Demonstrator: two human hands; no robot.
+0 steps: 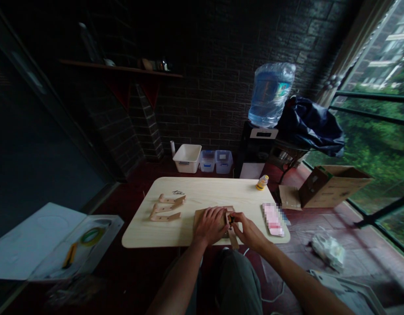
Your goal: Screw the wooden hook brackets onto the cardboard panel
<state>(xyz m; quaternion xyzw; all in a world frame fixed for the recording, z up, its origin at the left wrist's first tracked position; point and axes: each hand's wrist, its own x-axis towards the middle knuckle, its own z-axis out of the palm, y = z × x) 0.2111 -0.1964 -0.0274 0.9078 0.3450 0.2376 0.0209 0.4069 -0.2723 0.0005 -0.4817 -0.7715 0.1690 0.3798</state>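
Observation:
My left hand (210, 224) lies with its fingers flat on a brown wooden board (198, 217) near the table's front edge. Its thumb reaches toward a narrow wooden piece (233, 240) that lies across the board's right side. Closed over that piece, my right hand (248, 231) pinches what looks like a short black-and-orange screwdriver (231, 219), its tip hidden. Left of the board are several curved wooden pieces (165, 217) with holes. Behind them is a small group of dark screws (178, 192).
The pale table (218, 188) has rounded corners. A yellow-capped bottle (262, 182) stands at its back right, with a pink pack (273, 219) nearer. Bins (187, 169) and a water dispenser (258, 146) line the wall. A cardboard box (333, 188) sits right; an open white case (100, 245) left.

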